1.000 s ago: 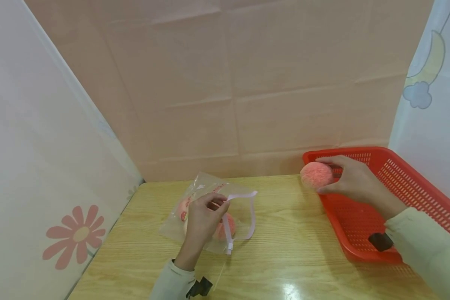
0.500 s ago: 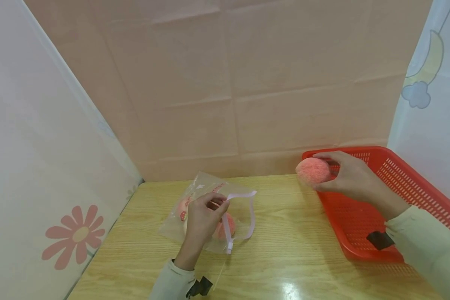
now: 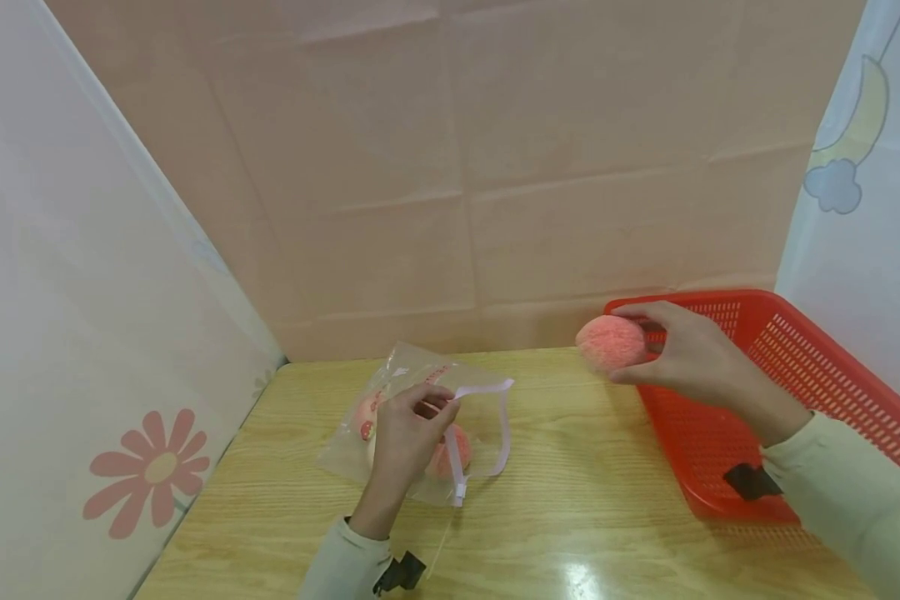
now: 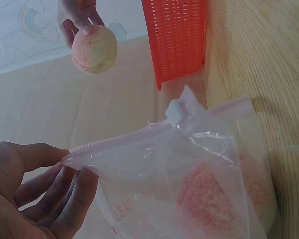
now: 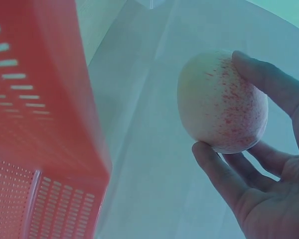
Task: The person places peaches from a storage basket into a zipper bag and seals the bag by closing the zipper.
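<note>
My left hand [image 3: 412, 429] pinches the top edge of a clear slider zip bag [image 4: 144, 169] between thumb and fingers, and the bag's mouth gapes to the right. Inside the bag lie peaches; one peach [image 4: 209, 199] shows its red blush through the plastic in the left wrist view. The white slider [image 4: 175, 113] sits on the pink zip strip. My right hand [image 3: 693, 354] grips another peach [image 5: 222, 102], cream with red speckles, between thumb and fingertips. That peach is held up at the left rim of the red basket in the head view.
A red perforated plastic basket [image 3: 675, 450] stands on the right of the wooden table [image 3: 570, 492]. A beige cloth [image 3: 450, 183] hangs behind the table. A white cloth with a flower print [image 3: 150, 471] covers the left side.
My right hand has moved a little to the left with the peach, further past the basket's rim. The left hand and the bag have stayed in place.
</note>
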The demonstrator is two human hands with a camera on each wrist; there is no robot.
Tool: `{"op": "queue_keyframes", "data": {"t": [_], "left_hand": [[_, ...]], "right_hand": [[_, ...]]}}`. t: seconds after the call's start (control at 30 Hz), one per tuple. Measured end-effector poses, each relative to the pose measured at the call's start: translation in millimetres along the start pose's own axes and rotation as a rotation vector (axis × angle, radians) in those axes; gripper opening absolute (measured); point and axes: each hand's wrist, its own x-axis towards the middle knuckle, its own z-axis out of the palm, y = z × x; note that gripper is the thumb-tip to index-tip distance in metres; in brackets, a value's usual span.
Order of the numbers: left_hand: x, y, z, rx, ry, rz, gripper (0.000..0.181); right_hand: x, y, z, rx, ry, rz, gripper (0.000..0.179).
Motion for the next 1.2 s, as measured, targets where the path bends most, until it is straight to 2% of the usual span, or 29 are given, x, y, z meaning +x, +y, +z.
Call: {"op": "queue_keyframes", "data": {"t": [0.4, 0.63, 0.93, 1.2], "left_hand": [[0.1, 1.0, -0.3, 0.001, -0.004, -0.005, 0.004], [-0.1, 2.1, -0.3, -0.001, -0.003, -0.003, 0.004], [1.2, 1.8, 0.0, 0.004, -0.008, 0.011, 0.004], [2.1, 0.3, 1.0, -0.001, -0.012, 0.016, 0.004]], "right_hand": [[-2.9, -8.4, 9.6, 0.017, -0.046, 0.027, 0.091], [-8.3, -13.4, 18.1, 0.083, -0.056, 0.011, 0.086], [-11.4, -24.4, 28.5, 0.106, -0.038, -0.003, 0.081], [-13.5, -32.8, 39.4, 0.164, -0.058, -0.002, 0.079]]}}
